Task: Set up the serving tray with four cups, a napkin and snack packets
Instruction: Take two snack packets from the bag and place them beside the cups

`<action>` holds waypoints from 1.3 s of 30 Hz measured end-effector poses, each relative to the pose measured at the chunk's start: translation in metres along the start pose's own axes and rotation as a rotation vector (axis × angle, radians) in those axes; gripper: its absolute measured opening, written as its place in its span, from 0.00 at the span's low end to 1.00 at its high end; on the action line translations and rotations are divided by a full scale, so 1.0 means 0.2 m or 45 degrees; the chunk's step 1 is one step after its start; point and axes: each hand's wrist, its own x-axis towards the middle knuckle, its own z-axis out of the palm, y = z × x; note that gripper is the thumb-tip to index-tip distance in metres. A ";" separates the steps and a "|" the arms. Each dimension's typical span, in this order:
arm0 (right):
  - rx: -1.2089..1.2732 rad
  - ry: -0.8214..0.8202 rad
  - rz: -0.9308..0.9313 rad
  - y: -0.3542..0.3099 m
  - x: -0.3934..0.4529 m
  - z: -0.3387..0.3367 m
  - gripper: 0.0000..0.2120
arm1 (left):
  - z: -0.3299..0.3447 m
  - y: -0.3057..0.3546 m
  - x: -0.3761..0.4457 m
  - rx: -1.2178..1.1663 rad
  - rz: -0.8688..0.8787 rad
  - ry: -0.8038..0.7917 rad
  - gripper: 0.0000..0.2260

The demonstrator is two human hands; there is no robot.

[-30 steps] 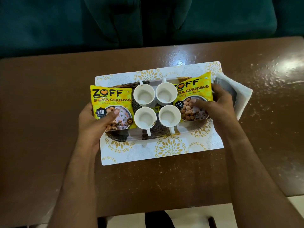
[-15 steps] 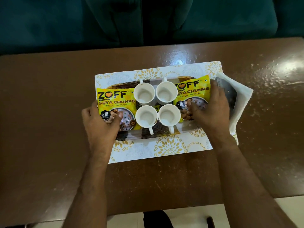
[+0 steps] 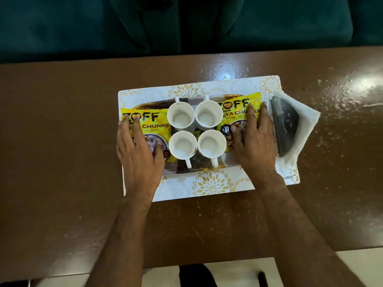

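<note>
Glossy brown table [image 3: 62, 141], patterned placemat [image 3: 207, 183], teal sofa [image 3: 62, 23] behind

Yellow packets, white cups, gold-flowered mat on glossy brown

The two snack packets [image 3: 148, 129] [image 3: 238, 112] are bright yellow with black lettering, an orange heart in the brand name and a black price badge; the four cups [image 3: 195, 130] are plain white; the tray [image 3: 199, 164] shows dark brown with fine gold lines; the placemat [image 3: 209, 183] is white with gold floral medallions; the napkin [image 3: 304, 121] is white; the table [image 3: 62, 141] is shiny dark brown
</note>
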 end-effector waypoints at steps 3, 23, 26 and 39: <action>-0.057 0.020 -0.012 0.01 0.01 0.00 0.31 | 0.00 0.01 0.00 0.021 0.016 0.016 0.33; -0.297 0.052 -0.208 0.02 -0.03 0.08 0.27 | 0.06 0.01 -0.02 0.267 0.155 -0.037 0.30; -0.293 0.041 -0.225 0.02 -0.03 0.08 0.27 | 0.07 0.00 -0.02 0.264 0.161 -0.029 0.29; -0.336 -0.029 -0.199 0.00 -0.03 0.08 0.27 | 0.06 -0.02 -0.01 0.252 0.191 -0.021 0.34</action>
